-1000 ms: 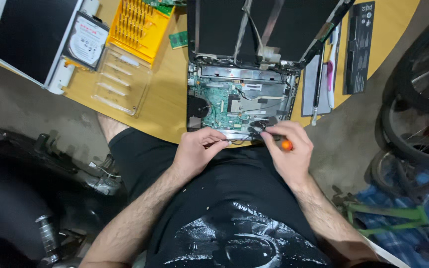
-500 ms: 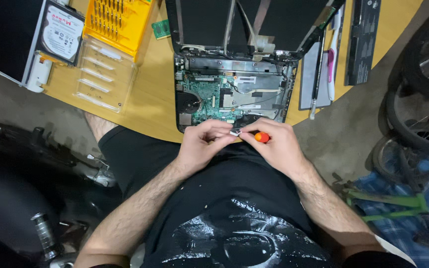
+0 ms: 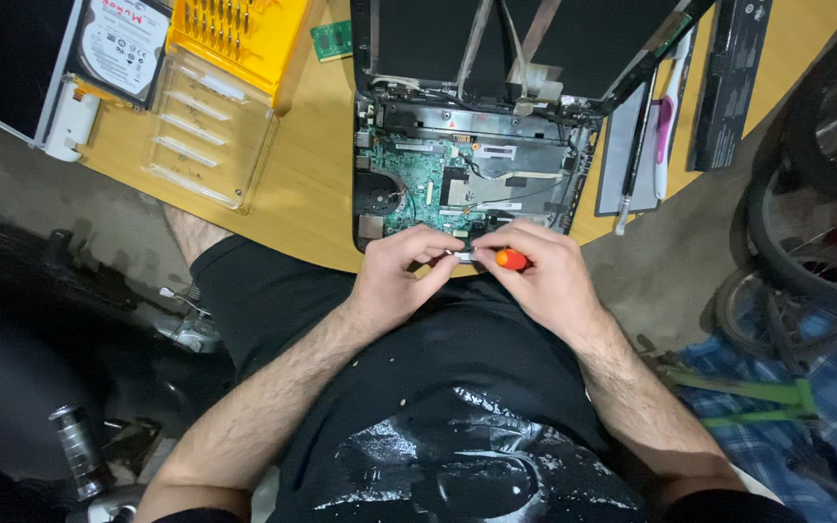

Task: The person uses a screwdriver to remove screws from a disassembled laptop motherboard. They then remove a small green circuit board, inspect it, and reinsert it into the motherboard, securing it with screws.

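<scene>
An opened laptop (image 3: 477, 184) lies on the wooden table (image 3: 312, 184), its green circuit board and fan exposed. At the laptop's near edge both hands meet. My right hand (image 3: 544, 276) grips a small screwdriver with an orange handle (image 3: 511, 259). My left hand (image 3: 401, 271) pinches the metal tip end of that screwdriver, fingers curled around it. What sits at the tip is too small to tell.
A yellow bit case with a clear lid (image 3: 210, 92) and a bare hard drive (image 3: 123, 44) lie at the left. A laptop battery (image 3: 728, 82), a dark panel and a pink-and-white tool (image 3: 664, 136) lie right. Bicycle wheels (image 3: 806, 223) stand at the right.
Both hands drew back from the laptop's board to its near edge and came together. My left hand has closed on the screwdriver's tip. The view shifted so the laptop sits nearer centre.
</scene>
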